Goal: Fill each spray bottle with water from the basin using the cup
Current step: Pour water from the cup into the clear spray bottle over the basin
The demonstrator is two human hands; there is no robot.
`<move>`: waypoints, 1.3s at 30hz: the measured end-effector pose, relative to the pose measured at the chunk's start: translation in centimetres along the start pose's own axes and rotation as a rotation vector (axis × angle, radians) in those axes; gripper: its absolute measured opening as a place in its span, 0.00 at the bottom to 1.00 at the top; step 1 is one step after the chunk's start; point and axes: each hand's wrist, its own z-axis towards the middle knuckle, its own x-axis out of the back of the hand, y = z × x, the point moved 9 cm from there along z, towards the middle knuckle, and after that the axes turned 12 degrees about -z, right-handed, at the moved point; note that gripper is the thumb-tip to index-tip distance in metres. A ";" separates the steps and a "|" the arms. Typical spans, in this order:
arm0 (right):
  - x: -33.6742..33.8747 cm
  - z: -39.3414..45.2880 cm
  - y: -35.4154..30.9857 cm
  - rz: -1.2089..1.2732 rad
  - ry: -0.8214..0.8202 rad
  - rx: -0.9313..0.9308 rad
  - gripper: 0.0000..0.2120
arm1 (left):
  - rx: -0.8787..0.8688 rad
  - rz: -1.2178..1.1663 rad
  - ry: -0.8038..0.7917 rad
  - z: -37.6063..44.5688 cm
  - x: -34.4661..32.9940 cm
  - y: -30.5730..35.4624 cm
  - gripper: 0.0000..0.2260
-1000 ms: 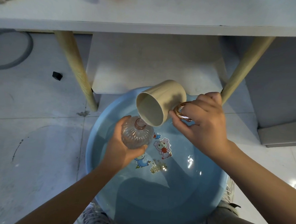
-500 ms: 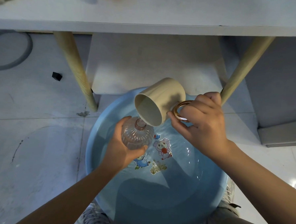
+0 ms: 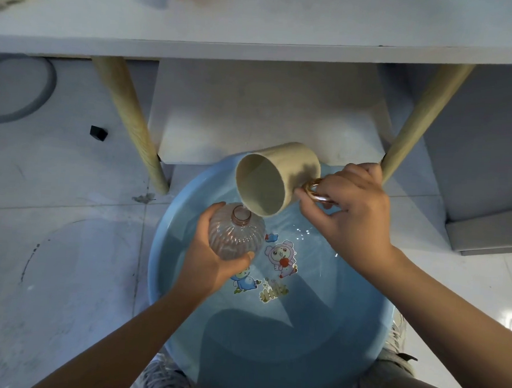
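Observation:
A round blue basin (image 3: 166,302) of water with cartoon stickers on its bottom sits on the floor. My left hand (image 3: 206,262) grips a clear ribbed spray bottle (image 3: 236,235) without its cap, upright over the basin's left part. Its open neck faces up. My right hand (image 3: 348,216) holds a beige cup (image 3: 275,177) by its copper ring handle. The cup is tipped steeply, its lower rim right at the bottle's neck. Its mouth faces me and looks nearly drained.
A white table (image 3: 258,22) spans the top of the view, with two wooden legs (image 3: 131,122) on either side of a white lower shelf (image 3: 268,111) just behind the basin. A grey hose (image 3: 37,93) and a small black block (image 3: 98,132) lie on the tiled floor at left.
The cup has lifted slightly up and to the right off the bottle's neck, so the open neck shows more. Bottle and left hand stay in place.

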 end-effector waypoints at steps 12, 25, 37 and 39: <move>-4.9 -5.7 8.0 0.264 -0.373 -0.730 0.20 | -0.046 0.068 0.117 0.0 1.4 1.1 0.40; -7.3 -6.9 -3.0 -0.469 -0.349 0.596 0.10 | -0.071 0.028 0.147 -0.7 1.9 1.8 0.39; -5.4 -4.2 0.3 -0.228 -0.400 0.111 0.12 | -0.103 -0.023 0.078 -2.4 3.2 5.2 0.37; -5.3 -3.9 2.1 -0.047 -0.562 -0.160 0.15 | -0.092 -0.014 0.041 -2.8 3.4 6.6 0.37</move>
